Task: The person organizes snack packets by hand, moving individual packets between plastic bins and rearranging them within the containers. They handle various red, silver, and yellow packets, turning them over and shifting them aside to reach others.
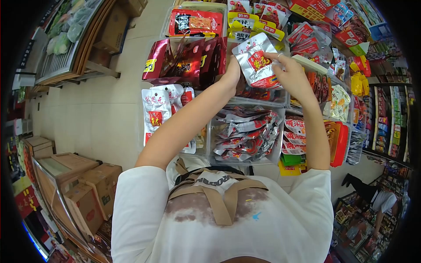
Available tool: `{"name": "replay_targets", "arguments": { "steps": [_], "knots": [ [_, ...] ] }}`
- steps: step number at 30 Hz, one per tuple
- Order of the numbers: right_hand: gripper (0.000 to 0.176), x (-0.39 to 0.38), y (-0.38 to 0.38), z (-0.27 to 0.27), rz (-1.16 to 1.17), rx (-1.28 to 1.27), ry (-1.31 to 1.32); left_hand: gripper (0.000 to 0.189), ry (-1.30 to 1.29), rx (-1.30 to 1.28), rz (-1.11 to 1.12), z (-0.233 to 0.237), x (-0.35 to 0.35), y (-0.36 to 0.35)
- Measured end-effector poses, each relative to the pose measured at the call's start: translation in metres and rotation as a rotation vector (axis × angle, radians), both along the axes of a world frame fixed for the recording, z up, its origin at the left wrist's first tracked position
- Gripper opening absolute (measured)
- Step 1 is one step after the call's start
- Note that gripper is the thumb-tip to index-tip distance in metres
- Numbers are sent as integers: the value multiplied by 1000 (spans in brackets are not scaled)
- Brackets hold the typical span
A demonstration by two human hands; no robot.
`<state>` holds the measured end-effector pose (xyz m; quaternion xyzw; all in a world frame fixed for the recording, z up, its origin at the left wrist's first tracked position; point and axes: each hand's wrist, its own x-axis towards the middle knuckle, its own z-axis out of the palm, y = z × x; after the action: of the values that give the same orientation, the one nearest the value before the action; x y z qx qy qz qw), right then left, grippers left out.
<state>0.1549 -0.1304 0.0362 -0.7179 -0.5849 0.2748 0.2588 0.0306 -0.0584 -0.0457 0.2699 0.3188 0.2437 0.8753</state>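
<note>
Snack bins [209,141] fill the upper frame; at centre top a silver packet [256,63] sits between left hand [231,74] and right hand [293,78], fingers [272,55] closed on its side edges.

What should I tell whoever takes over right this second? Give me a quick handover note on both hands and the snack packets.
Left hand: grips the left edge of the silver packet with the red label.
Right hand: pinches the packet's right side.
Where things are: the packet is held up over the shelf of clear bins. The bin below holds a pile of similar silver packets. Dark red packets fill the bin to the left.
Done: one packet is in both hands, clear of the bins.
Left: it is not yet set down in any bin.
</note>
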Motion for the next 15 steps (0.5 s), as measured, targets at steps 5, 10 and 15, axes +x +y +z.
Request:
{"name": "replay_targets", "arguments": {
  "steps": [5,10,15],
  "knots": [
    [35,-6,-3,-31,61,58,-47,63,23,-151,16,1,-4,-3],
    [49,-32,-13,-21,191,-8,-159,49,152,-70,-63,1,-7,-1],
    [45,-31,-10,-18,405,-10,-14,31,322,-95,-54,-10,-6,-1]
  ]
}}
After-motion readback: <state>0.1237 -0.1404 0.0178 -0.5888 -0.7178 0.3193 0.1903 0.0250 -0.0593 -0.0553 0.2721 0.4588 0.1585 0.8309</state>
